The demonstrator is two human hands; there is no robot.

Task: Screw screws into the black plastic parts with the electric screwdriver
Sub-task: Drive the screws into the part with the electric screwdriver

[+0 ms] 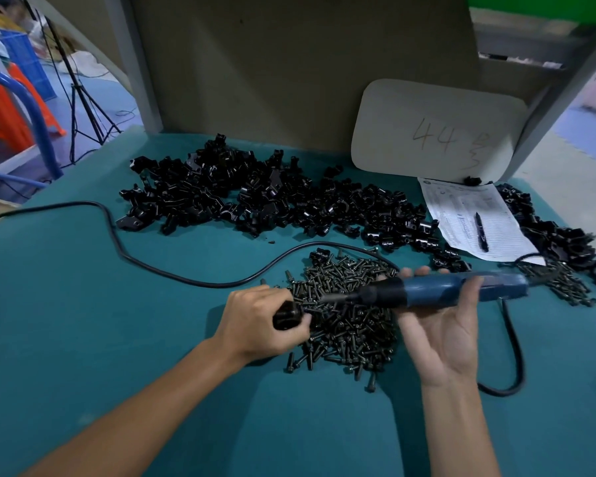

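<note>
Electric screwdriver [444,290] lies level across the upturned right hand [441,339], whose fingers curl round the blue body from behind while the thumb rises on the near side; its bit points left toward the left hand [255,321]. That hand grips a black plastic part [286,316] between thumb and curled fingers, at the left edge of the heap of screws [351,325] on the green table [117,339]. Bit tip and part are near; whether they touch I cannot tell. Farther back lies a long pile of black parts [255,197]; a pen [481,232] rests on a paper sheet [461,208] at the right
</note>
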